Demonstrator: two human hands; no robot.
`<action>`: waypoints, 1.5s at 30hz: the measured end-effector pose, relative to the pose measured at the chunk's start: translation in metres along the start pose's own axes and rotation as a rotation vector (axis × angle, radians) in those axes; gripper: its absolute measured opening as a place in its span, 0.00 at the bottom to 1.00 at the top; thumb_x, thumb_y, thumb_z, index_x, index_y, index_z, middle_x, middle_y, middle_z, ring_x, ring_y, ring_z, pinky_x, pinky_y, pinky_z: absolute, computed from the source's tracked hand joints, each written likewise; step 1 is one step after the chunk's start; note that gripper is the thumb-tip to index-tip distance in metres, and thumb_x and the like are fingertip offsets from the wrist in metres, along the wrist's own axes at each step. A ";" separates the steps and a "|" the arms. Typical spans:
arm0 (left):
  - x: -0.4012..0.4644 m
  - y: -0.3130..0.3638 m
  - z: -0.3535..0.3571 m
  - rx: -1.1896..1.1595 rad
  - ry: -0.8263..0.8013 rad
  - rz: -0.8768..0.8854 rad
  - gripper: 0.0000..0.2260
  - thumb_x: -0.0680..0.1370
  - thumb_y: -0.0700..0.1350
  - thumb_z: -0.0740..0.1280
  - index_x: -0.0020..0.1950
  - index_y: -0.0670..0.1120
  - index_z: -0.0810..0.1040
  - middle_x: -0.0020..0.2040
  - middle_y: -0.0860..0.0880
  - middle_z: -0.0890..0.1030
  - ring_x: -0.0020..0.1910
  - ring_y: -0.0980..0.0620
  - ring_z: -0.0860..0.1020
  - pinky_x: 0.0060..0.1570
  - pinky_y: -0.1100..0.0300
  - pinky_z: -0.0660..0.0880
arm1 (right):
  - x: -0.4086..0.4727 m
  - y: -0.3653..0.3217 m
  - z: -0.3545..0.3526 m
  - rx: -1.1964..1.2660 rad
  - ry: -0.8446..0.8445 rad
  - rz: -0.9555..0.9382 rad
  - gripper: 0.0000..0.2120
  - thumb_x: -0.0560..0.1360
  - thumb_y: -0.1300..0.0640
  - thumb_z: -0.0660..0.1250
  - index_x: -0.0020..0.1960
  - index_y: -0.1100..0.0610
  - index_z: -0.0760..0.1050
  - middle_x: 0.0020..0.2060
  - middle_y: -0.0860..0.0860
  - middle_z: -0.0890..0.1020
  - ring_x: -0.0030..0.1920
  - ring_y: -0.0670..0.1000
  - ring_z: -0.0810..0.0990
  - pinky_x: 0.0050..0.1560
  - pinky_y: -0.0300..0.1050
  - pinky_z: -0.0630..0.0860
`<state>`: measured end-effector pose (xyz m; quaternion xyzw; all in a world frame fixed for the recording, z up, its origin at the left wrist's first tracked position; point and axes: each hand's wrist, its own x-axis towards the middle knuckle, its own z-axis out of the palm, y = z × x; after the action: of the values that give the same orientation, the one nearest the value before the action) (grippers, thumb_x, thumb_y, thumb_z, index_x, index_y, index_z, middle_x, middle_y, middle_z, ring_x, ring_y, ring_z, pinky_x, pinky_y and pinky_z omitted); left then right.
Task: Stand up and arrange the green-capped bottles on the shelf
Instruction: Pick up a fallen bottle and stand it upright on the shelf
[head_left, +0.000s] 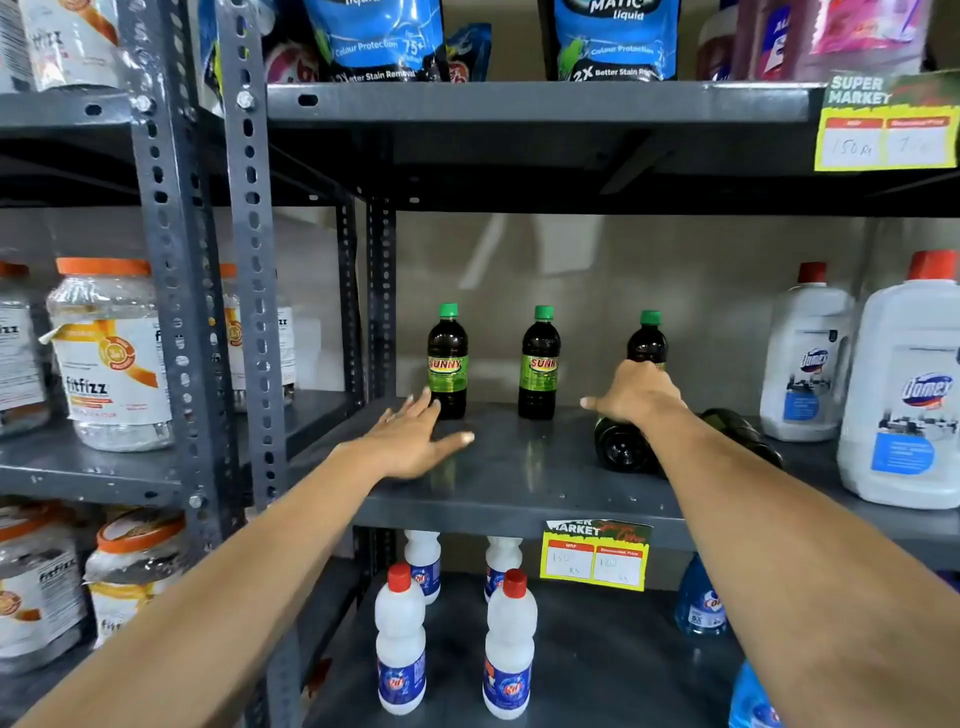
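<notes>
Three dark bottles with green caps stand upright in a row at the back of the grey middle shelf (519, 488): a left bottle (448, 358), a middle bottle (540, 361) and a right bottle (647, 340). Two more dark bottles lie on their sides: one (621, 449) under my right wrist, another (737, 428) behind my right forearm. My right hand (636, 392) is wrapped around the lower body of the right upright bottle. My left hand (415, 434) hovers flat and open over the shelf, fingertips close to the left bottle's base.
Large white Domex jugs (906, 384) with red caps stand at the shelf's right end. Grey slotted uprights (249, 291) bound the left side, with orange-lidded jars (111, 353) beyond. White red-capped bottles (506, 644) stand on the shelf below. Blue pouches (615, 36) sit above.
</notes>
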<state>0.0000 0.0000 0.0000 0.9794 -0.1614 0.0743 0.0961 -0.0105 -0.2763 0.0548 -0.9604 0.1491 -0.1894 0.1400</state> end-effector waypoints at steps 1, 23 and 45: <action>-0.006 -0.004 0.006 -0.009 -0.023 -0.012 0.40 0.77 0.70 0.48 0.80 0.46 0.42 0.80 0.48 0.39 0.78 0.49 0.41 0.75 0.48 0.42 | 0.000 -0.001 0.001 -0.032 -0.034 0.021 0.27 0.71 0.42 0.72 0.59 0.62 0.74 0.54 0.57 0.80 0.56 0.60 0.80 0.48 0.49 0.76; -0.056 -0.039 0.007 0.023 -0.118 -0.060 0.63 0.54 0.84 0.49 0.80 0.47 0.50 0.81 0.49 0.51 0.78 0.45 0.52 0.73 0.49 0.54 | -0.001 -0.021 0.037 0.208 0.005 0.150 0.38 0.66 0.35 0.70 0.62 0.63 0.71 0.54 0.58 0.81 0.54 0.61 0.81 0.51 0.49 0.78; -0.054 -0.044 0.014 0.088 -0.108 -0.042 0.63 0.56 0.84 0.47 0.80 0.45 0.48 0.81 0.46 0.43 0.79 0.46 0.47 0.75 0.46 0.46 | -0.012 -0.116 0.103 1.000 -0.342 -0.215 0.30 0.62 0.55 0.75 0.61 0.58 0.69 0.55 0.56 0.81 0.61 0.58 0.78 0.61 0.52 0.74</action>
<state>-0.0347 0.0548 -0.0301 0.9884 -0.1421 0.0262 0.0458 0.0479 -0.1439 -0.0029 -0.8035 -0.0832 -0.0916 0.5823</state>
